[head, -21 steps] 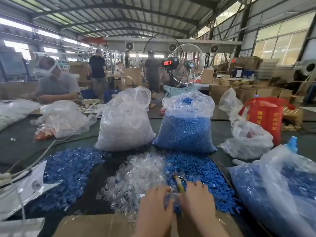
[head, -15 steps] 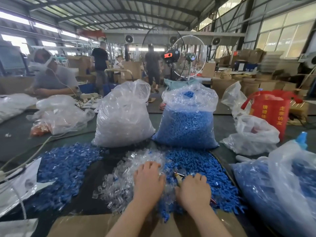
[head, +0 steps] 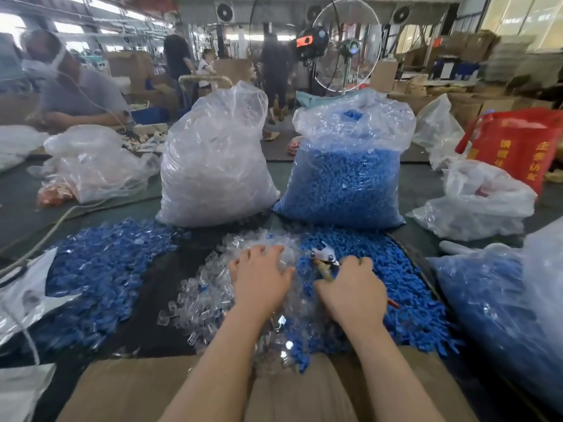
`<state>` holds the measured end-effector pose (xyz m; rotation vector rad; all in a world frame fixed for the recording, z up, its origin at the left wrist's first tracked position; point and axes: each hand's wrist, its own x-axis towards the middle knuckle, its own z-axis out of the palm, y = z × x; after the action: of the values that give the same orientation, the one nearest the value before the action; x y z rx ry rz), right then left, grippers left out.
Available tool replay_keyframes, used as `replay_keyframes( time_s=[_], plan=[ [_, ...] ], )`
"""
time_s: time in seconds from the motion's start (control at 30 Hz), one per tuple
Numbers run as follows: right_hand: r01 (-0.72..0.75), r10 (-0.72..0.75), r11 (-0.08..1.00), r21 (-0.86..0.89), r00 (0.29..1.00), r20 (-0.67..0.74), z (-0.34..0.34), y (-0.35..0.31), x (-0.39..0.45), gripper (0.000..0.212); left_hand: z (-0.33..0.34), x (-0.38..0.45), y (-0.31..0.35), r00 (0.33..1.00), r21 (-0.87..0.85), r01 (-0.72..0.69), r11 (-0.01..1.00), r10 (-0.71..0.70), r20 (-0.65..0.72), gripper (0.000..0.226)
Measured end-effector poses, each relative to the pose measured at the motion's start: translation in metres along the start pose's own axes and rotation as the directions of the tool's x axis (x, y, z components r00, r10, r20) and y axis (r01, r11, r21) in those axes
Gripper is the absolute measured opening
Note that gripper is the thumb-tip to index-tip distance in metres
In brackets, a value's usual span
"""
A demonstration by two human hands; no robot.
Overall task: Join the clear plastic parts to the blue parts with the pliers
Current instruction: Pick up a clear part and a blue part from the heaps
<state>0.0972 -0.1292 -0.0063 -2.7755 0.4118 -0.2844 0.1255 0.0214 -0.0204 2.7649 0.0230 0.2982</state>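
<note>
Head view: left hand (head: 261, 280) lies palm-down with fingers spread and relaxed on the heap of small clear plastic parts (head: 201, 295) — holding nothing visible. Just beside it, the right hand (head: 350, 292) curls around the metal pliers (head: 323, 259), whose tip points away over the pile of small blue plastic parts (head: 405, 287) beneath and beyond that hand.

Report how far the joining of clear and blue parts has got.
Done: a pile of seemingly joined blue-and-clear pieces lies at left. In hand: the right hand holds the pliers; the left hand reaches into the loose clear parts. Left: most of it, with the loose blue parts and two big sacks, clear and blue.
</note>
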Motion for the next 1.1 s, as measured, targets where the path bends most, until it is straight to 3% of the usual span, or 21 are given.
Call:
replay_keyframes(
  time_s=[0.17, 0.43, 0.6, 0.73, 0.9, 1.0, 1.1],
  plan=[
    [0.084, -0.067, 0.991, 0.099, 0.984, -0.166, 0.009, 0.002, 0.004, 0.052, 0.002, -0.001, 0.000, 0.993, -0.046, 0.013, 0.999, -0.018, -0.116, 0.038],
    [0.122, -0.095, 0.966, 0.228, 0.987, -0.126, 0.009, 0.007, 0.007, 0.050, 0.004, -0.003, 0.005, 0.991, -0.059, -0.008, 0.998, 0.000, -0.135, 0.034],
    [0.049, -0.035, 0.987, 0.155, 0.995, -0.094, -0.002, 0.012, 0.009, 0.056, 0.006, -0.013, 0.005, 0.983, -0.099, -0.016, 0.995, -0.003, -0.183, 0.029],
    [0.160, -0.150, 0.986, 0.054, 0.978, -0.144, -0.011, 0.014, 0.008, 0.047, 0.004, -0.017, 0.007, 0.978, -0.116, -0.030, 0.993, 0.006, -0.209, 0.022],
    [0.253, -0.258, 0.966, -0.052, 0.941, -0.218, -0.010, 0.013, 0.003, 0.053, 0.000, -0.021, 0.022, 0.969, -0.154, -0.037, 0.987, -0.002, -0.247, 0.031],
    [0.298, -0.301, 0.953, -0.049, 0.927, -0.226, -0.005, 0.009, 0.001, 0.054, -0.006, -0.025, 0.040, 0.982, -0.492, -0.033, 0.870, -0.063, -0.177, 0.029],
    [0.349, -0.348, 0.936, -0.043, 0.901, -0.258, -0.004, 0.007, 0.001, 0.053, -0.014, -0.022, 0.048, 0.982, -0.850, 0.129, 0.511, -0.186, 0.037, 0.013]
  ],
)
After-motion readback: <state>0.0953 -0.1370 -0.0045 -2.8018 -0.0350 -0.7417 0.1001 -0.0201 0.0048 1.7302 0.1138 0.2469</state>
